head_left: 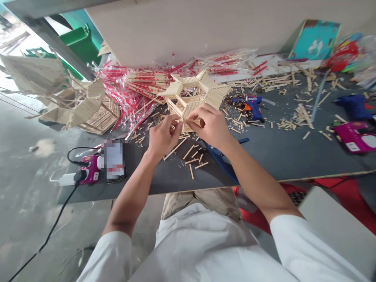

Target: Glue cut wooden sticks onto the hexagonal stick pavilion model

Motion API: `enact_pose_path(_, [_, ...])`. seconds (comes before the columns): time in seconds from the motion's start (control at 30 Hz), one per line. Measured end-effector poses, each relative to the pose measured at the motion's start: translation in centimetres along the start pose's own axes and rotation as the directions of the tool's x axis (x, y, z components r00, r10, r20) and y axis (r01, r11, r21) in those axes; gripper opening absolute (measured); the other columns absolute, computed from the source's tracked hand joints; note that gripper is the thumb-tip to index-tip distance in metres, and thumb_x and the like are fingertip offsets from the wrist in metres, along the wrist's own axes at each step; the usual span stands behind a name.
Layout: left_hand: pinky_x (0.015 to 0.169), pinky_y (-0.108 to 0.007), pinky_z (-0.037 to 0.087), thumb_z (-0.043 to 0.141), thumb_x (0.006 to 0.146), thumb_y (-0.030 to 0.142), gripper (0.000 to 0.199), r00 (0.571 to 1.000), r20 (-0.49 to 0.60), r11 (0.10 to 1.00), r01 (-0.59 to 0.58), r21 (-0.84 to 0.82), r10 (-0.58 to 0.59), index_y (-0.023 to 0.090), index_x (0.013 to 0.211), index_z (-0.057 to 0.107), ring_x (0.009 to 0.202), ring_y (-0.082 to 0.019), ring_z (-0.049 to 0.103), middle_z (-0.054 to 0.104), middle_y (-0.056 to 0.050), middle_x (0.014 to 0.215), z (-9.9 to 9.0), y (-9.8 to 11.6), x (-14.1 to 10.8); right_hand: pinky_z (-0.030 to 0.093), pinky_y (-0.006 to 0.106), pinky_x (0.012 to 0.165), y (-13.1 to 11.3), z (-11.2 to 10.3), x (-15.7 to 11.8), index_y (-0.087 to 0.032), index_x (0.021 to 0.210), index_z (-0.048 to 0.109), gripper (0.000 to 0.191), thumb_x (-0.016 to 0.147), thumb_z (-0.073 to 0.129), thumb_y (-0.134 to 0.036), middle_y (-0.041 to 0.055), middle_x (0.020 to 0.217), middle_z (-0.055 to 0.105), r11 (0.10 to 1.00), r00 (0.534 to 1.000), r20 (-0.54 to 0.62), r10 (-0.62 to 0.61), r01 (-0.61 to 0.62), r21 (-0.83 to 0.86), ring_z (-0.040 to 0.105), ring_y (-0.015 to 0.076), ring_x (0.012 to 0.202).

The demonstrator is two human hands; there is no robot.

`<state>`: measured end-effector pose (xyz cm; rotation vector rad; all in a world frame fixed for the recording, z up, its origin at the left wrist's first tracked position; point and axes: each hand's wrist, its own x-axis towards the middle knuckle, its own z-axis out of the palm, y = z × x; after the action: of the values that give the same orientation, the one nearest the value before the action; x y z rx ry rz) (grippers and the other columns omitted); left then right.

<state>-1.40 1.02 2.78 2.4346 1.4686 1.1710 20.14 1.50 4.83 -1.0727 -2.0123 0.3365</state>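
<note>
A star-shaped frame [219,94] of pale wooden sticks stands on the dark worktop [264,156], directly in front of the person. Its pointed panels, each made of narrow strips laid side by side, ring an open centre where more sticks show lower down. The left hand [166,133] and the right hand [210,123] meet at its near corner, fingers drawn in and pinching there; any smaller piece between them is too small to make out. Behind and to the left, clear plastic packets [135,88] with red markings hold pale sticks in a loose heap. Beyond them is a green bin [76,41], whose contents are hidden. Short stick offcuts [192,160] lie scattered near the hands.
</note>
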Motion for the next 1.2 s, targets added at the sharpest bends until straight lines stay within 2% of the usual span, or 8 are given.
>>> enact_pose_path(0.27, [0.065, -0.022, 0.047, 0.06, 0.104, 0.045, 0.029, 1.0, 0.007, 1.0, -0.001, -0.018, 0.001, 0.023, 0.123, 0.061, 0.065, -0.009, 0.066, 0.077, 0.0, 0.093, 0.4, -0.2, 0.0, 0.05, 0.035, 0.081, 0.2, -0.8, -0.1, -0.023, 0.106, 0.065, 0.014, 0.104, 0.063, -0.036, 0.0076, 0.111, 0.068, 0.997, 0.998, 0.047, -0.053, 0.055, -0.047, 0.065, 0.0202, 0.091])
enact_pose_path(0.47, [0.063, -0.02, 0.046, 0.062, 0.103, 0.045, 0.029, 1.0, -0.003, 1.0, -0.018, -0.013, 0.018, 0.023, 0.121, 0.062, 0.063, -0.008, 0.065, 0.076, 0.002, 0.09, 0.6, -0.4, 0.1, 0.053, 0.035, 0.074, 0.8, -0.8, -0.3, -0.023, 0.119, 0.069, 0.02, 0.107, 0.057, -0.035, 0.0079, 0.115, 0.072, 0.988, 0.992, -0.015, -0.124, 0.122, -0.096, 0.067, 0.0183, 0.081])
enact_pose_path(0.67, [0.061, -0.022, 0.044, 0.068, 0.1, 0.051, 0.035, 0.999, -0.036, 1.0, -0.005, 0.025, 0.006, 0.023, 0.12, 0.063, 0.061, -0.008, 0.064, 0.076, 0.002, 0.087, 1.4, -0.8, 0.2, 0.055, 0.034, 0.078, 0.6, -2.3, -0.4, -0.022, 0.11, 0.072, 0.022, 0.109, 0.051, -0.028, 0.0053, 0.103, 0.076, 0.981, 0.983, -0.057, -0.176, 0.171, -0.088, 0.07, 0.0178, 0.084])
enact_pose_path(0.83, [0.058, -0.026, 0.041, 0.067, 0.1, 0.056, 0.039, 0.994, -0.089, 0.993, -0.046, 0.113, 0.056, 0.023, 0.121, 0.065, 0.063, -0.012, 0.067, 0.078, -0.002, 0.089, 2.1, -1.3, 0.4, 0.057, 0.038, 0.079, 1.7, -4.2, -0.5, -0.027, 0.108, 0.076, 0.025, 0.108, 0.054, -0.04, 0.0052, 0.101, 0.077, 0.991, 0.967, -0.231, -0.102, 0.08, -0.106, 0.071, 0.0198, 0.084])
enact_pose_path(0.93, [0.061, -0.029, 0.045, 0.065, 0.101, 0.055, 0.039, 0.981, -0.13, 0.974, -0.119, 0.192, 0.145, 0.024, 0.126, 0.067, 0.077, -0.016, 0.073, 0.078, -0.009, 0.11, 2.0, -1.6, 0.6, 0.058, 0.043, 0.083, 4.1, -4.6, -0.5, -0.028, 0.11, 0.077, 0.033, 0.108, 0.053, -0.051, 0.007, 0.1, 0.077, 0.993, 0.923, -0.383, -0.019, -0.026, -0.113, 0.07, 0.0233, 0.088])
enact_pose_path(1.07, [0.077, -0.032, 0.053, 0.063, 0.103, 0.05, 0.033, 0.945, -0.153, 0.934, -0.243, 0.263, 0.289, 0.025, 0.123, 0.071, 0.096, -0.021, 0.075, 0.075, -0.012, 0.126, 1.7, -1.7, 0.9, 0.057, 0.044, 0.079, 7.4, -3.7, -0.3, -0.025, 0.109, 0.077, 0.042, 0.109, 0.047, -0.056, 0.0073, 0.097, 0.076, 0.983, 0.828, -0.561, 0.013, -0.113, -0.144, 0.068, 0.0223, 0.082])
enact_pose_path(1.13, [0.079, -0.032, 0.054, 0.061, 0.104, 0.047, 0.029, 0.935, -0.148, 0.921, -0.273, 0.278, 0.322, 0.025, 0.119, 0.072, 0.094, -0.02, 0.074, 0.075, -0.012, 0.125, 1.6, -1.7, 0.9, 0.057, 0.043, 0.076, 8.3, -3.0, -0.2, -0.024, 0.107, 0.077, 0.044, 0.108, 0.046, -0.056, 0.0065, 0.096, 0.076, 0.979, 0.808, -0.59, 0.014, -0.129, -0.155, 0.065, 0.0207, 0.077])
enact_pose_path(1.2, [0.078, -0.031, 0.054, 0.059, 0.106, 0.043, 0.025, 0.931, -0.132, 0.915, -0.296, 0.275, 0.34, 0.025, 0.117, 0.073, 0.093, -0.019, 0.074, 0.076, -0.011, 0.124, 1.7, -1.9, 0.9, 0.057, 0.042, 0.074, 8.7, -2.3, -0.1, -0.025, 0.106, 0.076, 0.046, 0.108, 0.045, -0.058, 0.0062, 0.096, 0.076, 0.977, 0.813, -0.581, 0.042, -0.155, -0.146, 0.063, 0.0195, 0.072])
